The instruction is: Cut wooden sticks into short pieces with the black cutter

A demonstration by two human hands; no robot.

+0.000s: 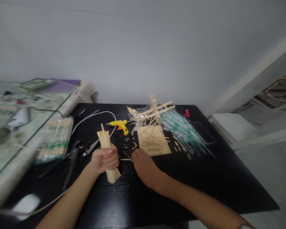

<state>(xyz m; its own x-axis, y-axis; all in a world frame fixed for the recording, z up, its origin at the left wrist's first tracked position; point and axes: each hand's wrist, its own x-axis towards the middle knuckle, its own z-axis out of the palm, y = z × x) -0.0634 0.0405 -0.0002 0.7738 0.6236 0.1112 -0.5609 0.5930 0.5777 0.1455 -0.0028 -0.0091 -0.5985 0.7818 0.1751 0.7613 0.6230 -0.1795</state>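
Observation:
My left hand (107,159) is wrapped round an upright bundle of wooden chopsticks (105,139), with one stick poking up above the others. To its right, low over the black table, my right hand (144,165) has its fingers pinched at the end of a single chopstick (125,159). The fingertips are partly hidden. Just beyond this hand lies a flat wooden panel (154,154) with loose sticks (152,140) on it. A framework of glued sticks (155,109) stands at the panel's far edge.
A yellow glue gun (119,124) lies behind the bundle. Pliers (73,156), scissors (91,148) and a packet of chopsticks (56,138) are on the left. Plastic wrappers (181,125) and cut stick pieces (177,147) lie right of the panel. A white cable (95,114) curves across the table (205,181).

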